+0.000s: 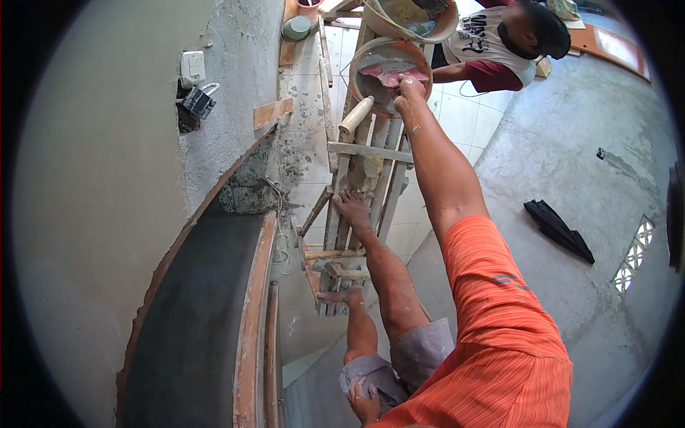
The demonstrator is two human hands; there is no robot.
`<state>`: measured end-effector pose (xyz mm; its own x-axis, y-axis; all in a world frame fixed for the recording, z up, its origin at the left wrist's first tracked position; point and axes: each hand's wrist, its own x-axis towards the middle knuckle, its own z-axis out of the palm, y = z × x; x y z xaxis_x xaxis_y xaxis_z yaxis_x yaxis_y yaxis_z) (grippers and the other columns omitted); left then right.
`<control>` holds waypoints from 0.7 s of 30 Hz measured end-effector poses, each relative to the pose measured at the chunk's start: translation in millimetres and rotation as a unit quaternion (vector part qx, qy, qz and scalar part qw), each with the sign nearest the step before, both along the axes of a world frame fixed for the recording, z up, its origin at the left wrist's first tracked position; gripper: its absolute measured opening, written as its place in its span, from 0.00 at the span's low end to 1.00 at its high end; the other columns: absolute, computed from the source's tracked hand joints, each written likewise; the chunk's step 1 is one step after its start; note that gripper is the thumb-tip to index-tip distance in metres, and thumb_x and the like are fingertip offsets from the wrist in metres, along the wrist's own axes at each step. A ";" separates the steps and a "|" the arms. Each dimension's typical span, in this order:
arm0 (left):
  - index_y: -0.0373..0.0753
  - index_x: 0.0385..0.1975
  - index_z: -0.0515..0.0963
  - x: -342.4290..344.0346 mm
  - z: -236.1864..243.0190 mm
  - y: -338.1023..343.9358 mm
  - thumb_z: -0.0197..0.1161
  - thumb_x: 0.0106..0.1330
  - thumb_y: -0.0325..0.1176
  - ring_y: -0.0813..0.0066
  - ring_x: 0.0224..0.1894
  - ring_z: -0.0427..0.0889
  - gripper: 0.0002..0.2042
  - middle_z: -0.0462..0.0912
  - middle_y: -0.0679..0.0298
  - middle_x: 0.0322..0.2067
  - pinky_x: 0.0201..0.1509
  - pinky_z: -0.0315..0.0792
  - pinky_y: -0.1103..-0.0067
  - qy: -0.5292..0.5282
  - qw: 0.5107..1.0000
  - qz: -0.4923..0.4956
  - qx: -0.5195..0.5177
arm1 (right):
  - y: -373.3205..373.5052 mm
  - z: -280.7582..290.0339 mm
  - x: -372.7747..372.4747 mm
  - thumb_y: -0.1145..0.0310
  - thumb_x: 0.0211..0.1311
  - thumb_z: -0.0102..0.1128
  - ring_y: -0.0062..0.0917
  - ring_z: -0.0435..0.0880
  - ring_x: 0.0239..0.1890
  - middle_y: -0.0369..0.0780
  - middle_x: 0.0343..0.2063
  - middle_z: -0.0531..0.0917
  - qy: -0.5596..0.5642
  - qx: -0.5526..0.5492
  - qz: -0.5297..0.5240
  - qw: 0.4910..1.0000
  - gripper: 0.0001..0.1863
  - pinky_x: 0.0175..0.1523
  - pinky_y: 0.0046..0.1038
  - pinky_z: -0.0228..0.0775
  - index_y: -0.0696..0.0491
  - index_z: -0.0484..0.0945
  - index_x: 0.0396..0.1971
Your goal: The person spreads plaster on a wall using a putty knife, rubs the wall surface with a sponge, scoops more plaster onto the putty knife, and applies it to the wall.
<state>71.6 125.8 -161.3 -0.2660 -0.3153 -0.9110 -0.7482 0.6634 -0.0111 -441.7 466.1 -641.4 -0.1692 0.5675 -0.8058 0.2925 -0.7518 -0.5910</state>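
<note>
While a rough grey wall [107, 185] is rising on the left, a plank scaffold [357, 149] is standing over pale tiles [457, 118], and a bare concrete floor [556, 143] is spreading out to the right. A dark panel [200, 285] is filling the low opening in the wall. One white switch plate [193, 68] is sitting above one dangling black fitting [198, 103], and one black cloth [560, 232] is lying on the concrete.

Two large buckets are standing at the scaffold's far end: a nearer bucket [365, 55], with grey mix inside, and a farther bucket [376, 23] just beyond it. One wooden handle [357, 114] is leaning at the nearer rim. One green pot [296, 27] is sitting off to the left. One co-worker [485, 34] is bending beside the buckets. Two bare feet are showing below, one of them on the planks.

The right hand [408, 87] is keeping a nearly closed grip on the near edge of one pink piece [391, 73], which is lying inside the nearer bucket. The left hand [365, 401] is resting on the grey shorts [424, 349], its fingers loosely bent and slightly apart, its grip relaxed.
</note>
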 end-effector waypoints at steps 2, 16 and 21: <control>0.41 0.47 0.78 -2.4 1.2 0.9 0.64 0.56 0.33 0.55 0.59 0.69 0.17 0.75 0.54 0.55 0.65 0.60 0.63 0.008 1.000 -0.029 0.002 | -6.0 7.5 -8.2 0.78 0.60 0.59 0.29 0.82 0.35 0.38 0.34 0.81 -0.029 0.002 -0.055 0.998 0.10 0.40 0.39 0.81 0.54 0.77 0.41; 0.42 0.46 0.78 51.6 -16.3 -13.9 0.64 0.57 0.36 0.55 0.59 0.69 0.16 0.76 0.55 0.53 0.66 0.59 0.65 0.027 0.999 -0.030 0.029 | -5.8 37.2 88.7 0.73 0.67 0.54 0.31 0.78 0.50 0.37 0.49 0.79 0.237 -0.012 0.003 0.971 0.16 0.57 0.37 0.73 0.49 0.70 0.54; 0.39 0.52 0.75 51.0 -36.9 -16.3 0.65 0.59 0.37 0.52 0.57 0.72 0.21 0.75 0.52 0.54 0.63 0.64 0.64 -0.001 0.998 -0.030 0.057 | -8.7 116.3 130.8 0.69 0.66 0.58 0.25 0.76 0.48 0.31 0.49 0.78 0.265 -0.106 0.031 0.958 0.18 0.61 0.37 0.63 0.45 0.71 0.55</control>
<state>122.6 109.5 -198.2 -0.2794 -0.1941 -0.9403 -0.7073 0.7039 0.0648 -310.8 457.4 -525.0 -0.6154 0.3757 -0.6929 0.0418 -0.8623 -0.5046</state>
